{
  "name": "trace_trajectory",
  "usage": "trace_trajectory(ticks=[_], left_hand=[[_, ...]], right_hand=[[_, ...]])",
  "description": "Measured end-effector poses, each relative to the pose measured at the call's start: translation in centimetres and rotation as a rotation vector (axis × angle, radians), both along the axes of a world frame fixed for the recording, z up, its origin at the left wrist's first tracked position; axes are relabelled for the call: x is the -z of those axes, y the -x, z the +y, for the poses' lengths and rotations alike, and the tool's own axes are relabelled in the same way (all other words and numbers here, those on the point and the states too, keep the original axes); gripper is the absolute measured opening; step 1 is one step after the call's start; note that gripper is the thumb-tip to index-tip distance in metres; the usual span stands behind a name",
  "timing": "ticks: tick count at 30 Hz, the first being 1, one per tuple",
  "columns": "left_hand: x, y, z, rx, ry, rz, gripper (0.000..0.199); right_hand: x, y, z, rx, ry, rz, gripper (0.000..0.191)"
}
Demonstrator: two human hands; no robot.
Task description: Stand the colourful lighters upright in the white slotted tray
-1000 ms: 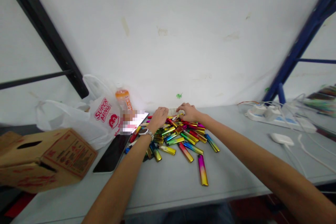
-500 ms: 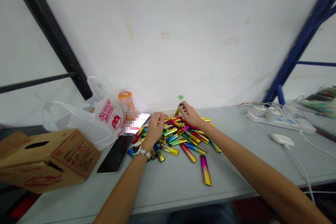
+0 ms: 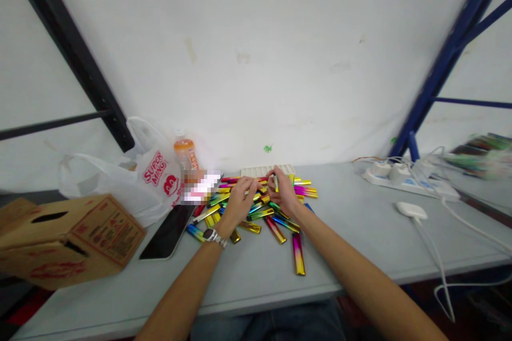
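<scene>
A loose pile of shiny metallic lighters [image 3: 275,230], coloured gold, red, blue, green and purple, lies on the grey table. My left hand [image 3: 240,198], with a watch [image 3: 214,236] at the wrist, is over the pile's left half. Its fingers are curled and pressed together, and whatever is in them is hidden. My right hand [image 3: 285,192] is closed on a lighter [image 3: 276,183] at the back of the pile, with only a small part showing between the fingers. Behind both hands, against the wall, is a white gridded tray [image 3: 260,171]. One purple-and-gold lighter [image 3: 298,256] lies nearest the front.
On the left are a cardboard box [image 3: 96,234], a white plastic bag [image 3: 120,184], an orange-capped-looking drink bottle [image 3: 186,154], a dark tablet [image 3: 170,234] and a lit phone [image 3: 206,185]. A power strip [image 3: 412,184] and a white charger [image 3: 412,210] with cables sit on the right.
My right hand has come down and nearer my body from over the tray, its fingers turned toward my left hand. My left hand stays over the pile. The whole view has shifted slightly.
</scene>
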State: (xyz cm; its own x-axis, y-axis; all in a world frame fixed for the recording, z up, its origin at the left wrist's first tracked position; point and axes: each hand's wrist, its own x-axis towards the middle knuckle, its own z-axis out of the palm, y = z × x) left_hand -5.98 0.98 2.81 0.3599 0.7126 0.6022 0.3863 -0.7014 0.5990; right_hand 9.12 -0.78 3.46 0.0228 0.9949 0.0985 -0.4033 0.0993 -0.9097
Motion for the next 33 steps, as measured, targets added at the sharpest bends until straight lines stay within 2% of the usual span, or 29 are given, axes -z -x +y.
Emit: trace_trajectory(ticks=[4, 7, 9, 14, 19, 25, 30, 33], left_hand=[[0.1, -0.2, -0.2, -0.001, 0.003, 0.047, 0.039], [0.3, -0.4, -0.2, 0.003, -0.009, 0.072, 0.038], [0.4, -0.5, -0.2, 0.013, -0.018, 0.072, 0.036], [0.5, -0.6, -0.1, 0.030, -0.028, 0.055, 0.032], [0.4, -0.7, -0.2, 0.042, -0.029, 0.063, 0.030], [0.1, -0.7, -0.5, 0.038, -0.027, 0.063, 0.028], [0.3, -0.7, -0.5, 0.033, -0.029, 0.058, 0.027], [0.2, -0.8, -0.5, 0.047, -0.031, 0.052, 0.028]], right_hand=[[1.4, -0.2, 0.8, 0.159, -0.081, -0.321, 0.047], [1.9, -0.1, 1.2, 0.288, -0.163, -0.515, 0.039], [1.9, 0.0, 1.3, 0.333, -0.184, -0.572, 0.035], [1.9, 0.2, 0.9, 0.319, -0.178, -0.577, 0.032], [1.9, 0.5, 0.4, 0.233, -0.152, -0.507, 0.037], [2.1, 0.5, 0.7, 0.334, -0.177, -0.517, 0.029], [1.7, 0.5, 0.0, 0.177, -0.175, -0.487, 0.045], [1.4, 0.6, -0.1, 0.218, -0.140, -0.521, 0.044]])
